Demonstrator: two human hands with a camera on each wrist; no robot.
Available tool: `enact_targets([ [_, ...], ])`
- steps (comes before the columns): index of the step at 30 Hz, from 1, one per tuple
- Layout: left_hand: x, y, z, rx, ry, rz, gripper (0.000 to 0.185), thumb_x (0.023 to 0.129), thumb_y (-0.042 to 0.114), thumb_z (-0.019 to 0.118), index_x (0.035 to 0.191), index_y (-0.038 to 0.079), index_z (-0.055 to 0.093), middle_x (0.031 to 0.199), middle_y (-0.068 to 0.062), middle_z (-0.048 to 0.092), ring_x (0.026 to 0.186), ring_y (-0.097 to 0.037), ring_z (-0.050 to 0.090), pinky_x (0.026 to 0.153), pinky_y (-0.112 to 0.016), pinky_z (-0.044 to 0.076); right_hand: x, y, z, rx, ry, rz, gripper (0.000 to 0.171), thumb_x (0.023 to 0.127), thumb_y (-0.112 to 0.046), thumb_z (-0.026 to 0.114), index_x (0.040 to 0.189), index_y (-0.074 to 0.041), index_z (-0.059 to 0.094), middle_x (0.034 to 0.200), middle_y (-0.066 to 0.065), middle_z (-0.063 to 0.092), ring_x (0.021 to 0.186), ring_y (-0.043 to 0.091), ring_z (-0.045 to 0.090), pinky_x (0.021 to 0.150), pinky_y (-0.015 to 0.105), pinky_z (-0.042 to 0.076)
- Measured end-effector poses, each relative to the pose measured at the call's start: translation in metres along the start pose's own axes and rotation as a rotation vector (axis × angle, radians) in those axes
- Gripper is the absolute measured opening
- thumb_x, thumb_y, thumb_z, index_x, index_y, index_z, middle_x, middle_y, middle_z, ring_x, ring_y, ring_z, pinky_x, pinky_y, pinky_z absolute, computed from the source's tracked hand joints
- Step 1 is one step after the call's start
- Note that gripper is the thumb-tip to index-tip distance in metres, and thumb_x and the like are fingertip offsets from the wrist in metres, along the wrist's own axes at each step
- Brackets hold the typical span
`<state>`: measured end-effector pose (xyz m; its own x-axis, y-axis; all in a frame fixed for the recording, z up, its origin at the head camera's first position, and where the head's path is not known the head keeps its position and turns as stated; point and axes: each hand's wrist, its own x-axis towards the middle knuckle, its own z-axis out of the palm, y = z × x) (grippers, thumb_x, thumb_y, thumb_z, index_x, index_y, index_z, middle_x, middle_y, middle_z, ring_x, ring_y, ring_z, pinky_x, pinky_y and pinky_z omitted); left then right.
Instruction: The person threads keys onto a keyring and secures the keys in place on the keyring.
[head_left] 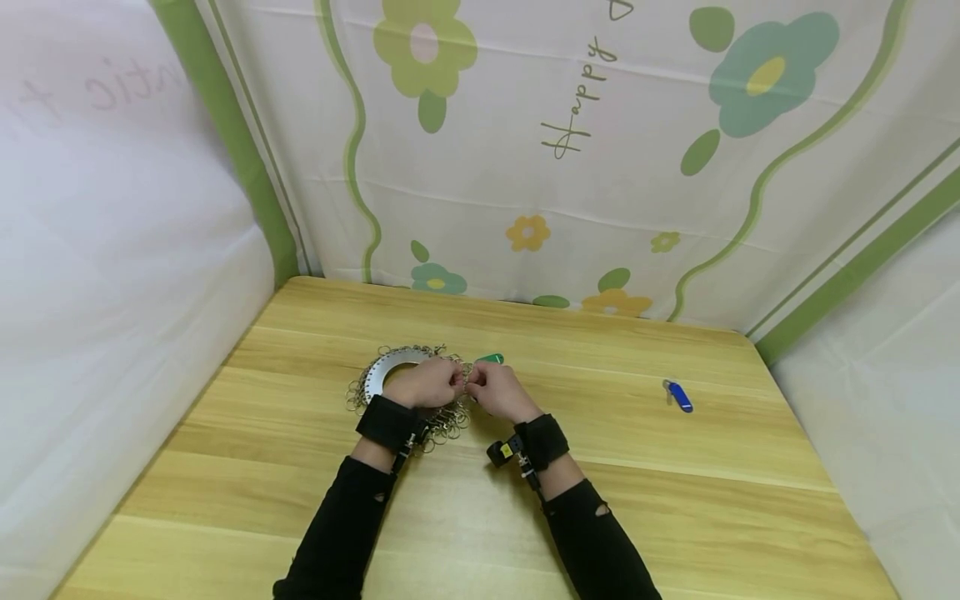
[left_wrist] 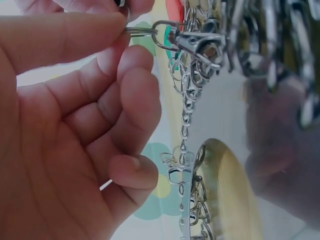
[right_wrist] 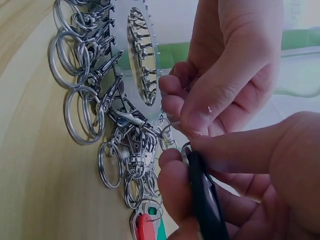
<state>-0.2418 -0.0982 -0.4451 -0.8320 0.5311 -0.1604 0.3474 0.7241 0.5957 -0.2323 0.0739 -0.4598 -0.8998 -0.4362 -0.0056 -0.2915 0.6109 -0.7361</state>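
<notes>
Right wrist view: red tag (right_wrist: 146,227) and green tag (right_wrist: 161,232) seem already hung among rings (right_wrist: 74,88) of metal disc (head_left: 377,373), which sits under and beside left hand (head_left: 429,383); many other rings bare. Dark tag (right_wrist: 206,200) in work: right hand (head_left: 501,390) grips it between thumb and fingers, left hand pinches split ring (left_wrist: 142,32) joined to clasp (left_wrist: 200,42). Fingertips hide joint; cannot tell if threaded. Blue tag (head_left: 680,397) with key (head_left: 668,392) lies well apart on table (head_left: 720,500), seemingly left to attach.
</notes>
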Motion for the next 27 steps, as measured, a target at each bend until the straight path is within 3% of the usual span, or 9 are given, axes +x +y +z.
enact_targets([
  [6,0.0013,-0.001,0.0005,0.02,0.01,0.022,0.01,0.09,0.012,0.06,0.08,0.011,0.061,0.067,0.001,0.055,0.052,-0.012,0.048,0.052,-0.026,0.04,0.001,-0.0001,0.0006,0.043,0.005,0.058,0.011,0.096,-0.012,0.056,0.087,-0.007,0.059,0.071,0.005,0.058,0.046,0.012,0.045,0.047,0.025,0.037],
  [12,0.001,-0.0017,0.0,0.033,0.015,0.053,0.015,0.091,0.016,0.064,0.077,0.012,0.061,0.066,0.004,0.054,0.053,-0.01,0.048,0.055,-0.025,0.041,0.0015,0.0013,0.0006,0.05,0.016,0.082,0.009,0.095,-0.012,0.056,0.088,-0.006,0.058,0.071,0.004,0.057,0.048,0.012,0.046,0.047,0.025,0.038],
  [19,0.0003,0.0,-0.0012,0.048,0.016,0.073,0.019,0.092,0.017,0.063,0.077,0.005,0.063,0.063,0.004,0.051,0.052,-0.011,0.047,0.055,-0.026,0.04,0.0001,-0.0005,-0.0008,0.044,0.015,0.077,0.009,0.095,-0.011,0.056,0.089,-0.006,0.06,0.072,0.004,0.058,0.05,0.013,0.047,0.047,0.026,0.038],
  [27,-0.0001,0.0021,-0.0023,0.066,0.005,0.058,0.025,0.094,0.019,0.06,0.073,0.005,0.061,0.058,0.005,0.046,0.048,-0.01,0.044,0.052,-0.024,0.038,-0.0013,-0.0033,-0.0018,0.023,0.012,0.043,0.01,0.096,-0.011,0.055,0.087,-0.008,0.059,0.072,0.005,0.058,0.05,0.013,0.045,0.046,0.025,0.036],
])
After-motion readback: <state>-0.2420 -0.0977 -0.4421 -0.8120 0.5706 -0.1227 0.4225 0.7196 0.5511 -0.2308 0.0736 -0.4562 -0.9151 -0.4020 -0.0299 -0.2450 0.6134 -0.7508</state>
